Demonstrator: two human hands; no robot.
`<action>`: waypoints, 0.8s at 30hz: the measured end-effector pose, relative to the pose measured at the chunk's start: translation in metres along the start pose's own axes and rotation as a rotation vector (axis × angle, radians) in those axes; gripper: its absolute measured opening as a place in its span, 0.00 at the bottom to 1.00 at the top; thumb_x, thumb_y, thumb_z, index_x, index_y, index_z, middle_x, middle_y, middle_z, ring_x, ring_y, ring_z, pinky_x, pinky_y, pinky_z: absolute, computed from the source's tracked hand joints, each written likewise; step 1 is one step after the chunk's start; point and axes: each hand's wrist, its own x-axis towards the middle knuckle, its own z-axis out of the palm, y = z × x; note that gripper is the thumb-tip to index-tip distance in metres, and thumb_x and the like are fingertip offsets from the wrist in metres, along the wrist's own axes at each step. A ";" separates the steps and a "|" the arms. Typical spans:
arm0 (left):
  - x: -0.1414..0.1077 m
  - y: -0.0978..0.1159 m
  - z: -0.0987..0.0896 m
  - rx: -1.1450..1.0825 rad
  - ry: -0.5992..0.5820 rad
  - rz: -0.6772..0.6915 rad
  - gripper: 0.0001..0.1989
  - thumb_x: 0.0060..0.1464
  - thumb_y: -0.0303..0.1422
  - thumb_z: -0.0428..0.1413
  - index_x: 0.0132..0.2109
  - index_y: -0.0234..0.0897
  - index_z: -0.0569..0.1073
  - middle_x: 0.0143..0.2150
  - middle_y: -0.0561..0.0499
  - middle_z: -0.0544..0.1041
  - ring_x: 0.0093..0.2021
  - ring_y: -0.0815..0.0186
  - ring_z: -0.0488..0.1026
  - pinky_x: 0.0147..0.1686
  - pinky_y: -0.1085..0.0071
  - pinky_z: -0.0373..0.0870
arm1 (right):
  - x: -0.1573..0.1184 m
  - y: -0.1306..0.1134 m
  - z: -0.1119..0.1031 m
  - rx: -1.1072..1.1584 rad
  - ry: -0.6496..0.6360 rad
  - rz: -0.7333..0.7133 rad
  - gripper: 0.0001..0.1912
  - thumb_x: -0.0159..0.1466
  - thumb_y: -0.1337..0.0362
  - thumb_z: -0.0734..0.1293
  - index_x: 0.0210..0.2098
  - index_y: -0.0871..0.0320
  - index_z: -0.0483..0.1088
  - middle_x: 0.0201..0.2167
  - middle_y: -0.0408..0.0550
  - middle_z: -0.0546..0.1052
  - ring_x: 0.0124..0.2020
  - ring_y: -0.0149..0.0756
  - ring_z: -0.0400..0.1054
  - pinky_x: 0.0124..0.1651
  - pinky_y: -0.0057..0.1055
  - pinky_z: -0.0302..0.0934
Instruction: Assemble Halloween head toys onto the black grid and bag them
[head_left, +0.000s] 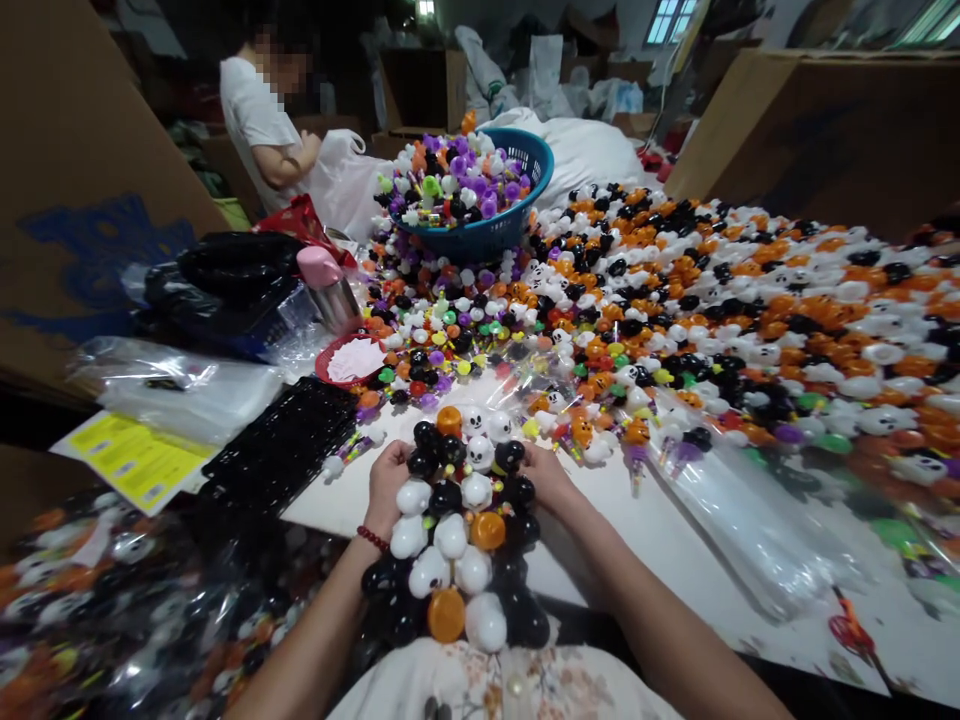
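Between my hands, close to my body, is a block of small Halloween toys (451, 537) with white, black and orange heads set in tight rows. Whatever holds the rows together is hidden under the heads. My left hand (388, 482) is closed on the far left edge of the block, a red bead bracelet round its wrist. On the far right edge, my right hand (546, 476) grips it too, with the fingertips partly hidden behind black heads. Loose toys (581, 430) lie on the white table (330, 500) just beyond the block.
A big pile of toys (720, 290) covers the table's back and right. Behind stands a blue basket (487, 240) of toys. Clear plastic bags (750, 520) lie right. At left are black trays (281, 450), a red dish (322, 365) and a flask (330, 290). A person (259, 125) stands beyond.
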 end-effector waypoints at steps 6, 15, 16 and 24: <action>-0.013 -0.001 -0.009 0.070 -0.127 -0.015 0.09 0.35 0.35 0.59 0.24 0.38 0.66 0.22 0.57 0.68 0.25 0.69 0.62 0.25 0.74 0.59 | -0.026 -0.005 -0.021 -0.189 0.050 -0.034 0.13 0.61 0.59 0.59 0.22 0.56 0.64 0.20 0.41 0.69 0.24 0.33 0.62 0.29 0.28 0.53; 0.009 0.021 -0.002 0.266 -0.123 0.246 0.14 0.43 0.36 0.60 0.40 0.39 0.75 0.32 0.53 0.73 0.33 0.64 0.69 0.33 0.71 0.65 | -0.003 -0.024 -0.029 -0.246 0.252 -0.348 0.08 0.63 0.62 0.60 0.36 0.57 0.70 0.33 0.48 0.75 0.35 0.38 0.68 0.40 0.32 0.59; 0.013 0.023 0.000 0.284 -0.102 0.280 0.11 0.44 0.37 0.59 0.37 0.39 0.76 0.33 0.52 0.73 0.35 0.64 0.69 0.34 0.71 0.65 | 0.001 -0.026 -0.029 -0.259 0.253 -0.346 0.09 0.64 0.62 0.60 0.33 0.56 0.69 0.31 0.48 0.74 0.35 0.38 0.67 0.40 0.32 0.59; 0.032 0.040 0.010 0.126 -0.079 0.263 0.16 0.47 0.40 0.60 0.41 0.38 0.71 0.31 0.55 0.72 0.29 0.68 0.66 0.32 0.74 0.64 | 0.008 -0.048 -0.033 -0.049 0.277 -0.112 0.16 0.67 0.55 0.59 0.26 0.55 0.63 0.21 0.39 0.67 0.26 0.33 0.62 0.32 0.29 0.54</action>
